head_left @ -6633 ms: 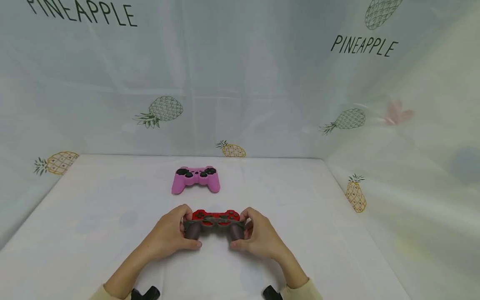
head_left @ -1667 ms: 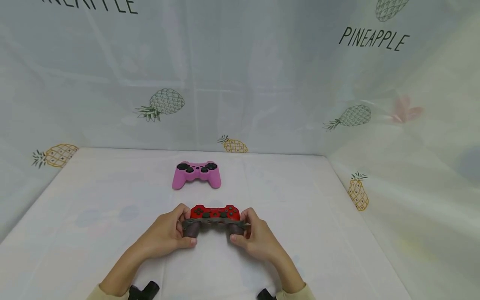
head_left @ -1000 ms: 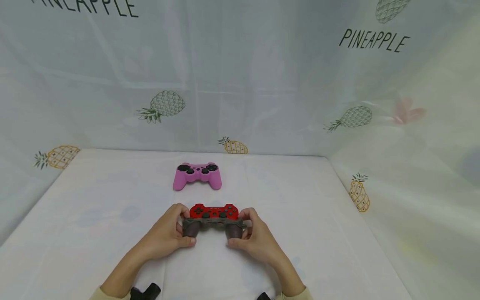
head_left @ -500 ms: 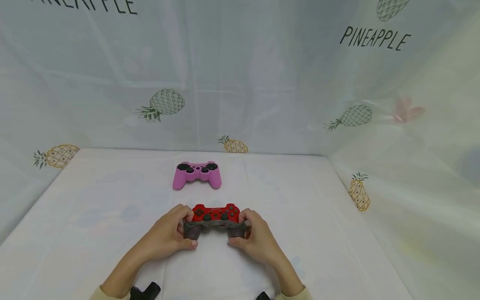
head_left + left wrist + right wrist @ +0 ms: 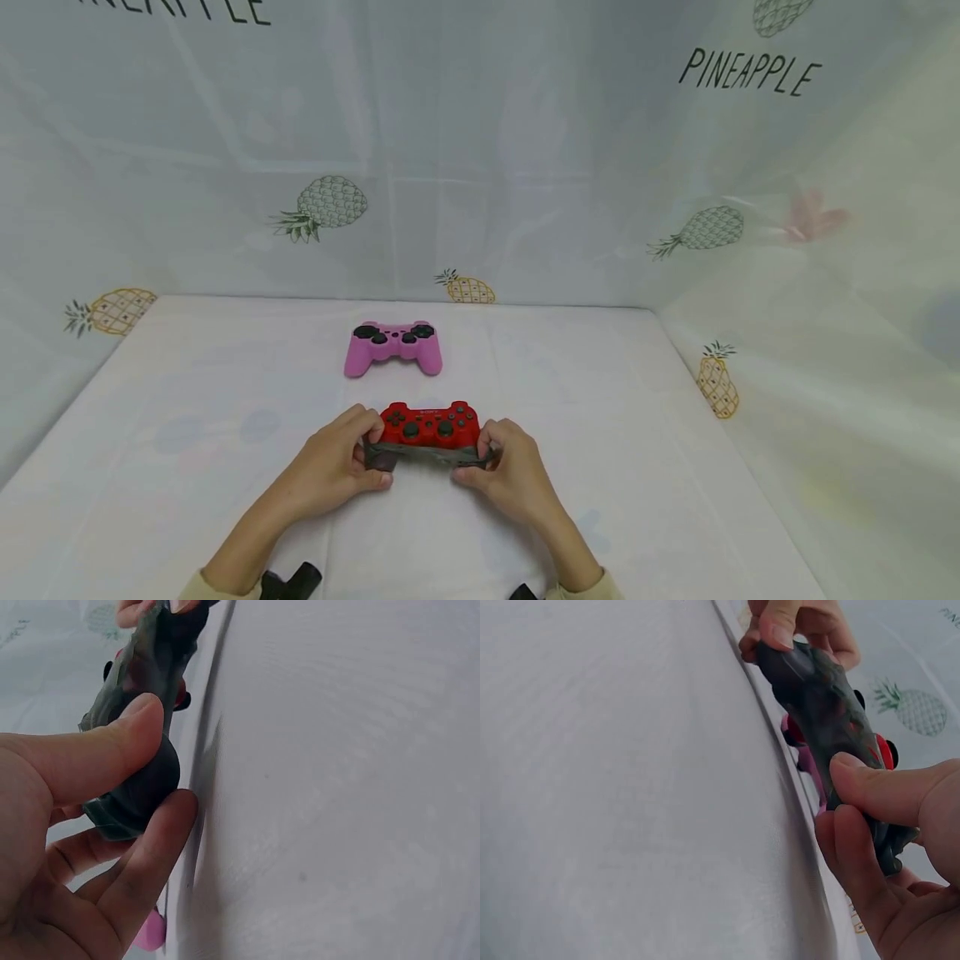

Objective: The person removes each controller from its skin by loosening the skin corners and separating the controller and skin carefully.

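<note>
Both hands hold a red game controller (image 5: pixel 429 427) with a dark, rubbery-looking sleeve (image 5: pixel 431 452) around its handle side. The red top face shows two sticks and buttons. My left hand (image 5: pixel 333 462) grips the left end, thumb on the near side and fingers behind. At the right end, my right hand (image 5: pixel 516 471) pinches the sleeve between thumb and fingers. In the left wrist view the dark sleeve (image 5: pixel 139 802) covers the left handle. The right wrist view shows the sleeve (image 5: pixel 817 697) along the underside, its right end loose and bunched at the fingers.
A pink game controller (image 5: pixel 393 348) with black sticks lies farther back on the white-covered table (image 5: pixel 600 433). Behind stands a pale curtain (image 5: pixel 510 183) printed with pineapples. A black strap piece (image 5: pixel 292 581) sits at the left wrist.
The red face has tilted more toward the head camera and more of it shows. The right dark handle end has flattened and the sleeve now stretches toward the right hand. Both hands keep hold.
</note>
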